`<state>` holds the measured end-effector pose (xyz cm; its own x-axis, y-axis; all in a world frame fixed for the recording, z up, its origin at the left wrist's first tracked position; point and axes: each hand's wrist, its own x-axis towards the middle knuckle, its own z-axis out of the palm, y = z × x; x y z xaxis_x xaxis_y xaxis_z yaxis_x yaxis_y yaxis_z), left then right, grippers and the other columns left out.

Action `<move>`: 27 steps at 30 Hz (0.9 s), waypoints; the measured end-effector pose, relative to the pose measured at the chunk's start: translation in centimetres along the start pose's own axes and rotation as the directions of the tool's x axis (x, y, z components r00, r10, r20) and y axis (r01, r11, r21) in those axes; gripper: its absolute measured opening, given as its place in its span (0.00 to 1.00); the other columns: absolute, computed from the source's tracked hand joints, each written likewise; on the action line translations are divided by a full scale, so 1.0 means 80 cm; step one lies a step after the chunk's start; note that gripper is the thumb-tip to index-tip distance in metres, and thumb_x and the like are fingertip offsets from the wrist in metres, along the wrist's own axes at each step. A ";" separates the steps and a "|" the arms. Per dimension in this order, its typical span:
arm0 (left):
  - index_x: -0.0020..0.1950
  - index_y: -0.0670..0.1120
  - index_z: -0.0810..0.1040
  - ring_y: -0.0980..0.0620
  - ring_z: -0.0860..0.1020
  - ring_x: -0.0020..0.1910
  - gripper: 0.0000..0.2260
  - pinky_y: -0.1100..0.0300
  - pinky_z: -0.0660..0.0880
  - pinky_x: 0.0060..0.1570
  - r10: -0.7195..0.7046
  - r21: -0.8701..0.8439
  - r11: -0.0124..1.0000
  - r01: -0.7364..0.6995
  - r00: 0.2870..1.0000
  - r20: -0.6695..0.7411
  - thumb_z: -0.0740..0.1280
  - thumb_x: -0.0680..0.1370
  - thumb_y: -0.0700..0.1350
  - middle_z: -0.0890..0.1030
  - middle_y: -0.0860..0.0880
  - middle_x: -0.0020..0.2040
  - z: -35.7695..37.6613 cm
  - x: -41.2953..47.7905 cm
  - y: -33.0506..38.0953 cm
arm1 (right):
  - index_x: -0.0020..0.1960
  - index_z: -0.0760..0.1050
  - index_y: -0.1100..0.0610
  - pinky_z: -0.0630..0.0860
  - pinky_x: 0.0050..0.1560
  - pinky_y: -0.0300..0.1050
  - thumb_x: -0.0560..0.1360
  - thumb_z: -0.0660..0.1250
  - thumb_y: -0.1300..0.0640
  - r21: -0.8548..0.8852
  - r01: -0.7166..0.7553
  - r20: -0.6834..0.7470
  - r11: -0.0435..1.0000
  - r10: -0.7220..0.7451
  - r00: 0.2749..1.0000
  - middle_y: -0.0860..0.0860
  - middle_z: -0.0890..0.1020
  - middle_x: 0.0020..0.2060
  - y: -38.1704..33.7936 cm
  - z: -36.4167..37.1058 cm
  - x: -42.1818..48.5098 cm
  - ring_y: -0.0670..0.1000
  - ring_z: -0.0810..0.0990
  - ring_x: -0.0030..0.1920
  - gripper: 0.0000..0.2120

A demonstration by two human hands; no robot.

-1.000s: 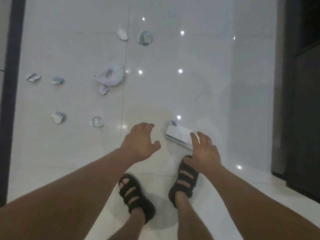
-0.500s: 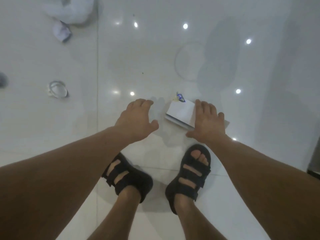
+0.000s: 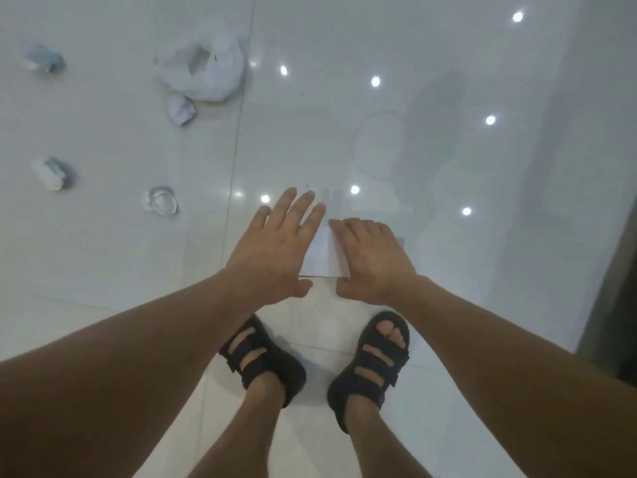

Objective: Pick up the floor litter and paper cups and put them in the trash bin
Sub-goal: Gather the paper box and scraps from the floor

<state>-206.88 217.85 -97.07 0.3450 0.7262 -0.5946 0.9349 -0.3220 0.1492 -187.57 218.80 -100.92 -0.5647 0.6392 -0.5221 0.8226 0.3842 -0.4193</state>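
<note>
A white paper sheet point(image 3: 322, 257) lies flat on the glossy tiled floor point(image 3: 413, 46), just ahead of the person's feet, and both hands are down on it. Only a strip of it shows between the hands, with a faint crease running along it and a grey corner peeking out past the right knuckles.

The left hand point(image 3: 275, 250) covers the sheet's left part with straight, spread fingers pointing away from the body, so its grip is released. The right hand point(image 3: 372, 260) lies over the right part with its fingers bent down at the far edge and its thumb at the near edge. Whether its grip has closed on the paper or only rests on it cannot be told.

Below the hands stand the left sandal point(image 3: 265, 363) and the right sandal point(image 3: 372, 363), both dark and strapped, a little apart from each other.

The other litter lies to the left, well apart from the sheet. A flattened paper cup point(image 3: 160, 201) is the closest. Further left is the nearer crumpled cup point(image 3: 51, 174), white and pale blue. Up the floor lies a white plastic bag point(image 3: 206, 67), its mouth open, with a small paper wad point(image 3: 181, 110) just beside its near edge. The farther crumpled cup point(image 3: 44, 60) sits at the far left.

A dark frame point(image 3: 620, 288) runs up the right border, and bright spots of light reflect off the tiles.
</note>
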 end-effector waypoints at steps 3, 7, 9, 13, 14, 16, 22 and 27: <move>0.76 0.46 0.46 0.45 0.60 0.72 0.47 0.49 0.57 0.71 -0.064 0.002 0.998 0.064 0.998 -0.014 0.67 0.69 0.65 0.62 0.46 0.72 -0.037 -0.014 -0.019 | 0.74 0.62 0.57 0.65 0.67 0.53 0.63 0.72 0.45 -0.017 0.095 -0.022 0.995 -0.096 0.995 0.53 0.73 0.65 -0.030 -0.054 0.012 0.55 0.71 0.62 0.43; 0.68 0.48 0.61 0.49 0.72 0.54 0.35 0.54 0.66 0.58 -0.141 -0.079 0.988 0.135 0.986 -0.084 0.65 0.67 0.63 0.73 0.51 0.57 -0.075 -0.047 -0.048 | 0.74 0.62 0.58 0.63 0.69 0.54 0.65 0.70 0.47 -0.059 0.203 0.001 0.977 -0.203 0.979 0.54 0.73 0.66 -0.077 -0.116 0.026 0.56 0.71 0.64 0.41; 0.65 0.49 0.63 0.50 0.72 0.52 0.33 0.54 0.67 0.55 -0.247 -0.170 0.957 0.234 0.967 -0.062 0.66 0.66 0.63 0.73 0.51 0.55 -0.085 -0.070 -0.064 | 0.75 0.62 0.59 0.60 0.71 0.57 0.65 0.71 0.48 -0.101 0.267 0.016 0.958 -0.266 0.964 0.55 0.72 0.67 -0.104 -0.141 0.034 0.56 0.70 0.66 0.41; 0.58 0.49 0.65 0.50 0.72 0.47 0.29 0.56 0.68 0.46 -0.536 -0.389 0.775 0.497 0.844 0.012 0.66 0.64 0.63 0.71 0.51 0.49 -0.090 -0.133 -0.104 | 0.73 0.66 0.60 0.60 0.70 0.60 0.66 0.72 0.47 -0.186 0.315 -0.007 0.931 -0.322 0.947 0.57 0.72 0.67 -0.172 -0.185 0.062 0.59 0.70 0.68 0.40; 0.57 0.48 0.65 0.49 0.72 0.47 0.29 0.56 0.68 0.45 -0.606 -0.449 0.701 0.554 0.795 0.034 0.66 0.65 0.64 0.70 0.51 0.48 -0.088 -0.153 -0.115 | 0.74 0.65 0.59 0.61 0.70 0.58 0.66 0.73 0.46 -0.198 0.324 0.007 0.925 -0.329 0.944 0.57 0.70 0.69 -0.192 -0.193 0.070 0.59 0.68 0.69 0.40; 0.58 0.47 0.65 0.48 0.72 0.47 0.31 0.55 0.69 0.45 -0.731 -0.581 0.510 0.634 0.676 0.096 0.68 0.66 0.65 0.70 0.50 0.47 -0.082 -0.198 -0.138 | 0.75 0.62 0.58 0.64 0.69 0.55 0.68 0.73 0.45 -0.199 0.341 0.029 0.919 -0.343 0.939 0.56 0.67 0.71 -0.234 -0.203 0.088 0.58 0.65 0.71 0.41; 0.65 0.42 0.63 0.42 0.73 0.57 0.36 0.48 0.73 0.56 -0.855 -0.733 0.001 0.680 0.381 0.352 0.67 0.69 0.66 0.72 0.44 0.58 -0.065 -0.316 -0.201 | 0.78 0.54 0.53 0.67 0.67 0.52 0.74 0.67 0.45 -0.216 0.365 0.148 0.905 -0.340 0.929 0.52 0.60 0.75 -0.355 -0.206 0.134 0.55 0.60 0.73 0.38; 0.67 0.45 0.64 0.43 0.68 0.62 0.37 0.48 0.70 0.59 -0.867 -0.759 -0.087 0.645 0.326 0.376 0.65 0.69 0.68 0.70 0.45 0.62 -0.042 -0.351 -0.245 | 0.77 0.54 0.53 0.69 0.65 0.51 0.75 0.65 0.47 -0.280 0.341 0.228 0.897 -0.283 0.932 0.52 0.60 0.74 -0.415 -0.170 0.177 0.55 0.62 0.71 0.35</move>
<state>-234.66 205.79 -80.65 -0.7292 0.2877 -0.6209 0.2046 0.9575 0.2033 -221.96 224.13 -84.28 -0.7741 0.3352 -0.5371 0.5646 0.7494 -0.3460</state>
